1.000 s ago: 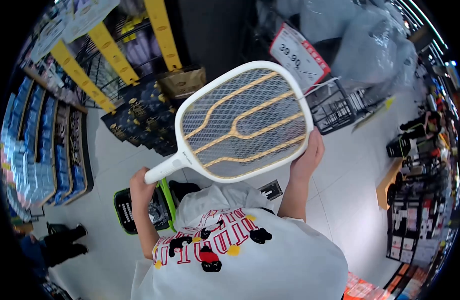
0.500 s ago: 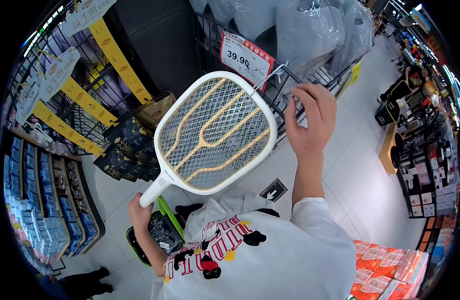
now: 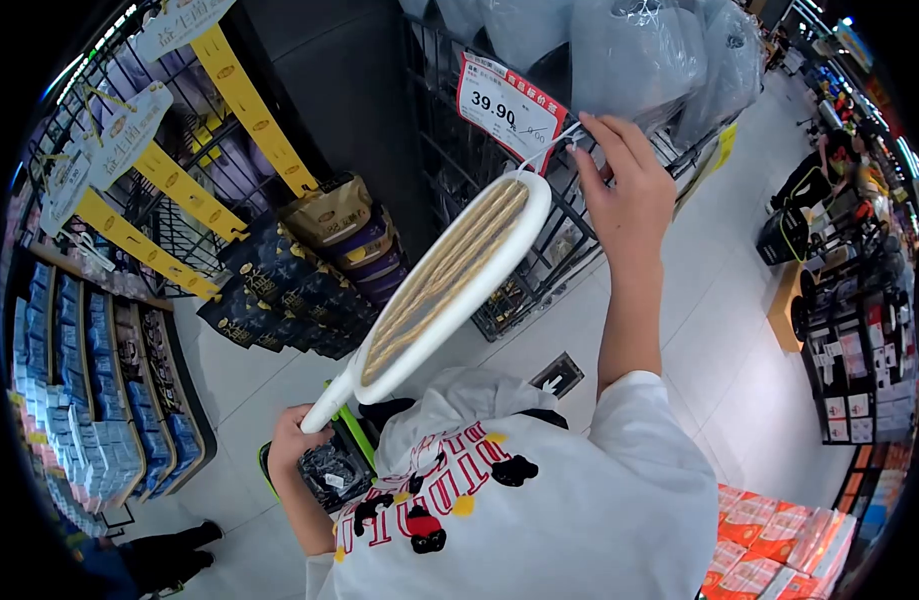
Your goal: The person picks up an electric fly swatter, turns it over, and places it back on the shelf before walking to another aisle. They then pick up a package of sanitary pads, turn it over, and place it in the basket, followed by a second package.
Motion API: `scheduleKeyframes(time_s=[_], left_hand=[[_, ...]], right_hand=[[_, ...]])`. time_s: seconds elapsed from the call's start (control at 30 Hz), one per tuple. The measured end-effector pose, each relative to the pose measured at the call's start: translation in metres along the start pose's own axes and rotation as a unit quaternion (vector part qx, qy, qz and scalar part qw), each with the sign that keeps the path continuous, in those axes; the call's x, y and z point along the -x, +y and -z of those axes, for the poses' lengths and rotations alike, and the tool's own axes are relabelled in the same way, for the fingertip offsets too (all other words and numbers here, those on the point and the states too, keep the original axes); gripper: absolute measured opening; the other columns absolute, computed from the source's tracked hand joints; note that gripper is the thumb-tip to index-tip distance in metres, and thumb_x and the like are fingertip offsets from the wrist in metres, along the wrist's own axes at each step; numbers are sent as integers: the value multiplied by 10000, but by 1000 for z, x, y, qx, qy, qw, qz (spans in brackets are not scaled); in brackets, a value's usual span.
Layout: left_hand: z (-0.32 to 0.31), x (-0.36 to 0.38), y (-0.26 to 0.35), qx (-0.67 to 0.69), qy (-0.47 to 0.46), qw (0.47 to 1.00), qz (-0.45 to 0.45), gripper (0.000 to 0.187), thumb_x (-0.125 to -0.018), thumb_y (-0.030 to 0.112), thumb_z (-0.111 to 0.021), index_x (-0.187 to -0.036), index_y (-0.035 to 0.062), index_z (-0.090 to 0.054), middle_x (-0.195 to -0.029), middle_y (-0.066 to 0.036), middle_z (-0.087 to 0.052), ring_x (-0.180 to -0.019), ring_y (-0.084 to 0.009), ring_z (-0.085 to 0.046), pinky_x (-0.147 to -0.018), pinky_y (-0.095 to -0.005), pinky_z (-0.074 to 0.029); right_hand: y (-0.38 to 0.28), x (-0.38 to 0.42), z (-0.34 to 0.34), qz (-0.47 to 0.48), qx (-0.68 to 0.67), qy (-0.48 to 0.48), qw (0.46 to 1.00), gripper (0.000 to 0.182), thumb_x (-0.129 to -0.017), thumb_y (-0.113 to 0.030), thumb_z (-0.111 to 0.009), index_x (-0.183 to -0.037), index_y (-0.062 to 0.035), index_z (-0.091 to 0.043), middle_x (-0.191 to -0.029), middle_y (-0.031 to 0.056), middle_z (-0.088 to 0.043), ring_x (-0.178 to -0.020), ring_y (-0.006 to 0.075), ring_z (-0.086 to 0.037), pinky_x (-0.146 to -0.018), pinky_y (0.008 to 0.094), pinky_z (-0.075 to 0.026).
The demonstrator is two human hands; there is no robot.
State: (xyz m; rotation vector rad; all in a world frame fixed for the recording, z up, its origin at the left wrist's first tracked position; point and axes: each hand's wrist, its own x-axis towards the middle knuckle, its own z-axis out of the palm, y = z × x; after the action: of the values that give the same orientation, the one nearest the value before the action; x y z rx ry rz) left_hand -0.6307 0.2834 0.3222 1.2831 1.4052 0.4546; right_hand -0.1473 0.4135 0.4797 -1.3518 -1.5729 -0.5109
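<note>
A white electric mosquito swatter (image 3: pixel 454 285) with yellowish bars in its mesh head slants across the middle, turned nearly edge-on. Its handle end sits in my left hand (image 3: pixel 294 450), whose fingers are wrapped round it. From the tip of the head a thin white tie (image 3: pixel 554 137) runs up to the wire rack. My right hand (image 3: pixel 629 190) pinches this tie between thumb and fingertips at the rack's edge. A red and white price tag (image 3: pixel 509 108) reading 39.90 hangs on the rack just left of my right hand.
The black wire rack (image 3: pixel 569 250) holds bulky things in clear plastic (image 3: pixel 634 55). Dark snack pouches (image 3: pixel 289 285) hang at left beside yellow strips (image 3: pixel 254 110). A green-rimmed basket (image 3: pixel 337 462) is below my left hand. Orange boxes (image 3: pixel 769 530) are stacked at lower right; a person's legs (image 3: pixel 174 555) show lower left.
The swatter has turned from face-on to nearly edge-on. My right hand has risen slightly and closed from a loose, open shape onto the white tie. My left hand keeps the handle.
</note>
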Motion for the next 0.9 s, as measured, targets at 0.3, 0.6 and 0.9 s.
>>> scheduleKeyframes(time_s=[0.3, 0.6, 0.9], left_hand=[[31, -12, -14, 141, -134, 981, -25, 520, -610, 112, -776, -1071, -82, -634, -585, -17, -569, -475, -64, -484, -448, -216, -360], [43, -16, -16, 285, -281, 916, 33, 603, -637, 139, -730, -1077, -223, -535, -497, -48, -482, -357, -97, -383, -362, -259, -267], [45, -28, -42, 376, -293, 877, 58, 670, -596, 145, -641, -1060, -288, -428, -524, -216, -523, -281, -166, -386, -282, -310, -303]], right_hand=[[0, 2, 0, -7, -35, 15, 999, 216, -792, -64, -645, -1007, -62, -665, -920, 63, -654, -658, 229, -615, -601, 299, -488], [-3, 0, 6, -116, -80, -28, 990, 216, -821, -130, -607, -1023, -86, -673, -815, 125, -664, -655, 269, -628, -617, 342, -477], [-2, -1, 4, -115, -76, -21, 990, 207, -845, -145, -619, -1035, -93, -682, -670, 82, -624, -518, 137, -508, -519, 260, -391]])
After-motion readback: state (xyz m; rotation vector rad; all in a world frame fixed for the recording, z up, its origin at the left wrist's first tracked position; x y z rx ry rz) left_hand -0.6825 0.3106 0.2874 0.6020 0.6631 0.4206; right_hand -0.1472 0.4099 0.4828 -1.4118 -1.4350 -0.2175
